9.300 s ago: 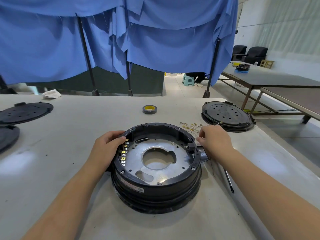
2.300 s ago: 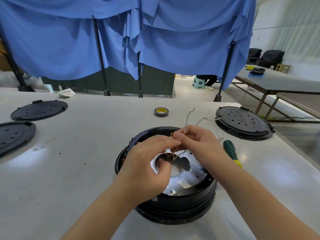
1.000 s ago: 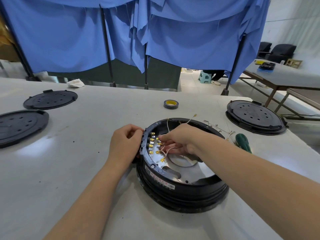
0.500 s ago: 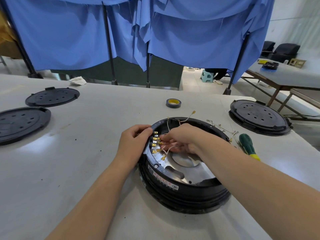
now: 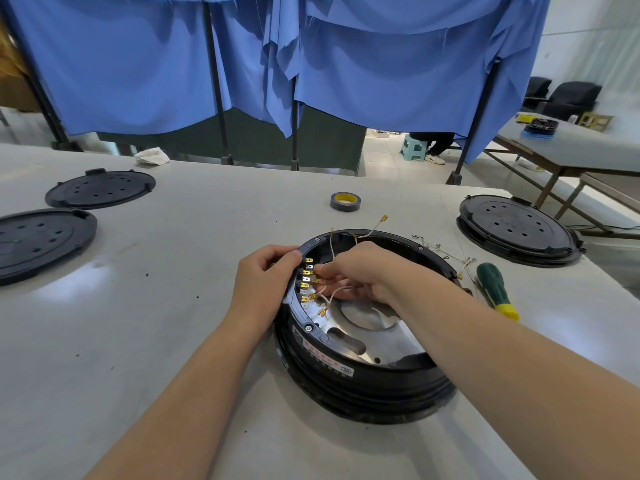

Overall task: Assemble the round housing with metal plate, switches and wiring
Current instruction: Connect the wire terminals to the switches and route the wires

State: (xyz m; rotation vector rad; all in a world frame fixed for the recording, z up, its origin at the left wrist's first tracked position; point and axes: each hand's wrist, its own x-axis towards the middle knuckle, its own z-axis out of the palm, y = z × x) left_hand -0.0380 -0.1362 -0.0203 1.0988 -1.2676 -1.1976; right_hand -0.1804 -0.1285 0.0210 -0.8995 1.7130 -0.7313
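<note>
I'm pinching a small brass wire end with my right hand point(image 5: 360, 271), working it toward the row of terminals point(image 5: 306, 282) inside the left wall of the round housing point(image 5: 363, 341). My left hand point(image 5: 263, 282) is gripping the rim beside those terminals, bracing the housing on the table point(image 5: 156, 341). The metal plate point(image 5: 363, 327) is already sitting in the housing, and a few wires point(image 5: 332, 296) are looping off the terminals. One loose lead point(image 5: 375, 226) is sticking up past the far rim and more leads point(image 5: 443, 251) are lying beside the screwdriver point(image 5: 495, 292), so I'm judging the wiring as maybe half done.
</note>
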